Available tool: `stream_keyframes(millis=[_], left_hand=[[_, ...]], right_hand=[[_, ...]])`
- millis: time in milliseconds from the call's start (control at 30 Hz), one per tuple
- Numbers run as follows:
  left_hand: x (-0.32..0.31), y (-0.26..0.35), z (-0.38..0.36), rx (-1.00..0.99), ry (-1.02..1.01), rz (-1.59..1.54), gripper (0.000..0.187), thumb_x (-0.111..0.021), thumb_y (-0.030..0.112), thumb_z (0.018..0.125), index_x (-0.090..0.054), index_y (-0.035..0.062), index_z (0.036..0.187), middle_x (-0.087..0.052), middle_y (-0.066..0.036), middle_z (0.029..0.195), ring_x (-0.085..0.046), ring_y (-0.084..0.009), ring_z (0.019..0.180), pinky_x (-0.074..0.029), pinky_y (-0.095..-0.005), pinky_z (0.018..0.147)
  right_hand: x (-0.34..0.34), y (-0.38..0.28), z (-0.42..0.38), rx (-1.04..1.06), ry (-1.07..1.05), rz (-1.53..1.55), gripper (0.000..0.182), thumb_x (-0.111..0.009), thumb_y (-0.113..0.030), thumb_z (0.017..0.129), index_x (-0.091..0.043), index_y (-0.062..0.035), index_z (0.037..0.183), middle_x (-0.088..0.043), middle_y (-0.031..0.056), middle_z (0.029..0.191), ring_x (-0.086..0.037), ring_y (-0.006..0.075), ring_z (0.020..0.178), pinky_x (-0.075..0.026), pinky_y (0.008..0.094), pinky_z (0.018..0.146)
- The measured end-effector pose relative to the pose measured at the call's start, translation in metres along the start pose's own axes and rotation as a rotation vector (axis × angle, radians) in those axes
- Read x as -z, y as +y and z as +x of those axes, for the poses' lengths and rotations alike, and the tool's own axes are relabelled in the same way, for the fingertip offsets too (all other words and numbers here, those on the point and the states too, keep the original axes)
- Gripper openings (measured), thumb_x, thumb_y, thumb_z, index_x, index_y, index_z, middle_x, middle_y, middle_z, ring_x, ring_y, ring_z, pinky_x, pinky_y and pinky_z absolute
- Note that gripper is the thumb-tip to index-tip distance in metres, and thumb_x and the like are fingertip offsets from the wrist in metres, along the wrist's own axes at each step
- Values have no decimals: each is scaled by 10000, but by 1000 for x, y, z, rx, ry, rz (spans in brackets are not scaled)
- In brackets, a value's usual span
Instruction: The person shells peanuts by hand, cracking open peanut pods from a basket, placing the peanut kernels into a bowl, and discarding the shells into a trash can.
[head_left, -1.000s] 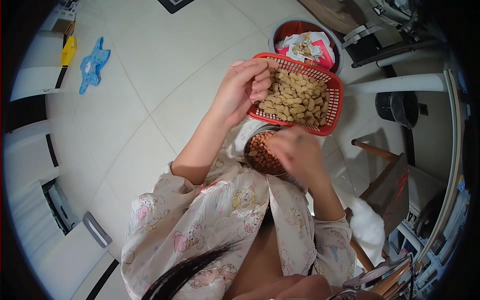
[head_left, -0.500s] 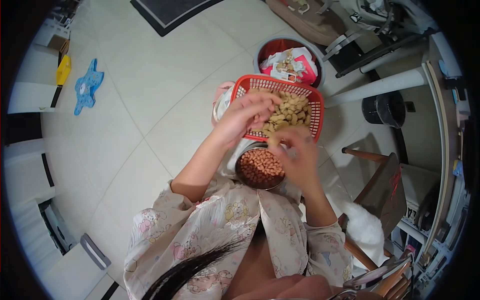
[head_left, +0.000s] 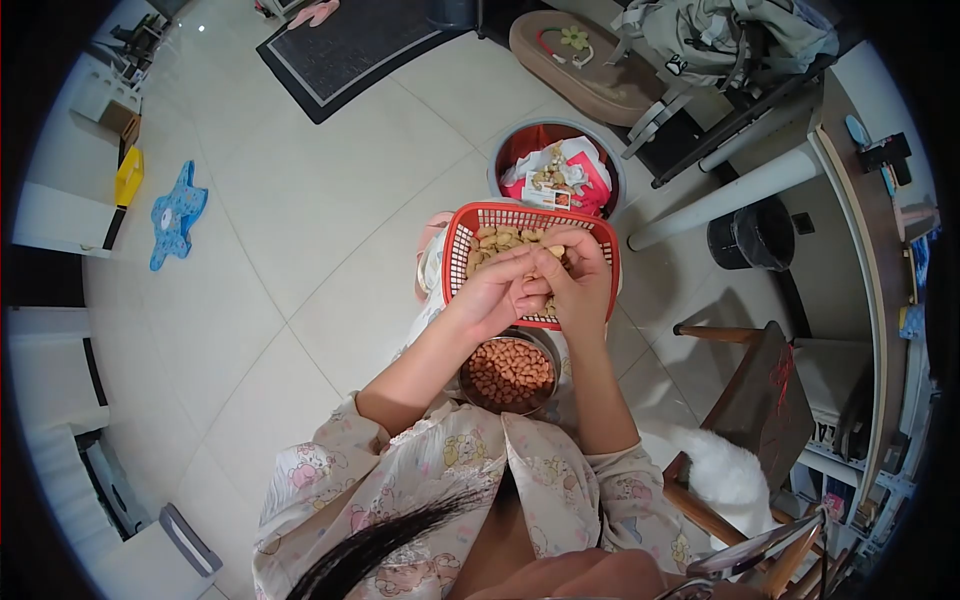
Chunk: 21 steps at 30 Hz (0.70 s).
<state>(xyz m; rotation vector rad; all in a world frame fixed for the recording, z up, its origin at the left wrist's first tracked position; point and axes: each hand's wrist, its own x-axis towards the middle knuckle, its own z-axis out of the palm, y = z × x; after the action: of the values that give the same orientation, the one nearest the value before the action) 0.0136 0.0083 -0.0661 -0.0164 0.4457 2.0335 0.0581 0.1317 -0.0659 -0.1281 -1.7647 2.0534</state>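
Over a red plastic basket (head_left: 610,290) of unshelled peanuts (head_left: 490,242), my two hands meet. A pale peanut (head_left: 557,252) shows at the fingertips of my right hand (head_left: 582,283), whose fingers are closed around it. My left hand (head_left: 495,295) presses its thumb and fingers in against the same spot, its fingers curled; part of the grip is hidden. Just below the basket, close to my body, stands a round metal bowl (head_left: 553,385) filled with reddish shelled peanut kernels (head_left: 508,368).
Beyond the basket stands a bin (head_left: 497,165) holding shells and pink-and-white wrapping. A wooden chair (head_left: 745,395) with a white furry thing (head_left: 715,465) is at the right, near a desk (head_left: 850,220) and a black bin (head_left: 745,235). A blue star-shaped item (head_left: 178,215) lies on the floor at left.
My right hand has moved from above the bowl's edge up to my left hand, and the two now touch over the basket. The view has tilted, so the surroundings sit lower.
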Motion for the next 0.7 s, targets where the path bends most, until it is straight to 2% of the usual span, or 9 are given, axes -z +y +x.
stream_keyframes(millis=[100, 200, 267, 367, 500, 567, 700], left_hand=[[-4, -2, 1, 5, -3, -7, 125, -456, 198, 967, -506, 90, 1004, -479, 31, 766, -421, -56, 621, -335, -196, 500], [-5, -1, 2, 15, 35, -19, 139, -439, 215, 971, -504, 96, 998, -473, 29, 759, -423, -64, 619, -326, -202, 495], [-2, 0, 3, 21, -25, -19, 158, -432, 233, 971, -505, 99, 1011, -474, 26, 771, -425, -72, 625, -321, -208, 496], [-3, 1, 4, 11, -24, -3, 172, -445, 244, 967, -506, 95, 1030, -475, 23, 790, -429, -75, 636, -325, -208, 502], [-6, 1, 4, -3, 32, 7, 179, -443, 245, 969, -511, 94, 1036, -471, 24, 792, -425, -69, 644, -327, -208, 506], [-3, 0, 5, -13, -10, 33, 181, -435, 236, 973, -518, 90, 1041, -475, 29, 807, -421, -60, 648, -326, -202, 510], [-2, 1, 8, -92, 60, 104, 183, -421, 218, 980, -525, 87, 1054, -480, 37, 810, -417, -51, 654, -326, -194, 514]], right_hand=[[3, 3, 2, 11, 6, 80, 137, -683, -4, 784, -565, -15, 854, -579, 58, 933, -553, 116, 846, -463, 276, 751], [7, 4, 5, -2, -1, 63, 129, -690, 3, 780, -566, 0, 819, -583, 61, 918, -558, 113, 838, -466, 265, 734], [6, 3, 5, -63, 20, 111, 112, -687, -2, 792, -575, -5, 799, -584, 50, 861, -570, 107, 780, -474, 237, 685], [2, -4, 6, -110, 29, 218, 98, -677, -12, 809, -580, -12, 807, -584, 36, 814, -574, 95, 701, -474, 204, 611], [0, -6, 7, -125, 30, 210, 90, -673, -30, 820, -585, -16, 813, -582, 26, 783, -570, 82, 661, -471, 197, 566], [1, -6, 8, -243, 38, 114, 95, -677, -52, 825, -597, -10, 853, -588, 32, 801, -571, 77, 648, -465, 186, 536], [-3, -6, 12, -115, 73, 41, 127, -681, -112, 825, -641, -1, 873, -605, 38, 786, -577, 117, 669, -471, 230, 581]])
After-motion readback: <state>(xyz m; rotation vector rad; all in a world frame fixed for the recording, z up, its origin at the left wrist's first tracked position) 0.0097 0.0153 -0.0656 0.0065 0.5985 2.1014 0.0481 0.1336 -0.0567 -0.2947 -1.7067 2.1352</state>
